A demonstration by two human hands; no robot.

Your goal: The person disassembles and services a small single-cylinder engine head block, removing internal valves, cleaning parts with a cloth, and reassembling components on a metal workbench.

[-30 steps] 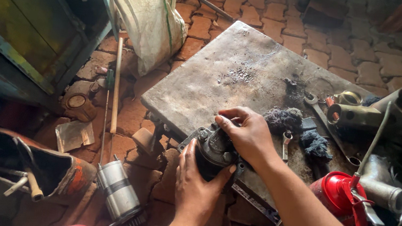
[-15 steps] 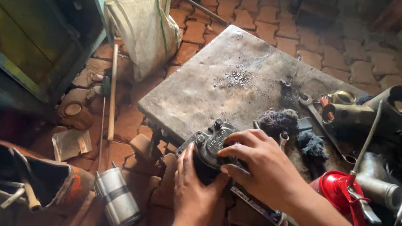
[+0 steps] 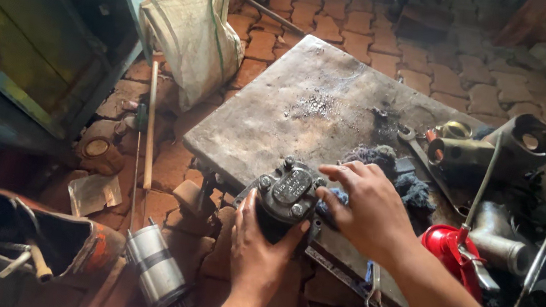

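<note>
- The dark metal part is a stubby, grimy black casting with a round body and a flat end cover that faces up; a small oblong plate sits in the middle of that cover, and bolt heads stand at its corners
- It sits at the near edge of the surface, a worn grey metal slab raised above a brick floor, and partly overhangs that edge
- The left hand comes from below and cups the part's underside, thumb up its left flank and fingers round the lower right, grasping it
- The right hand lies flat and released just right of the part, fingertips touching its right rim and resting on a dark blue rag
- A red oil can stands near the right wrist; a spanner hangs off the front edge
- A silver cylinder lies on the floor to the lower left, and a pale sack leans further back
</note>
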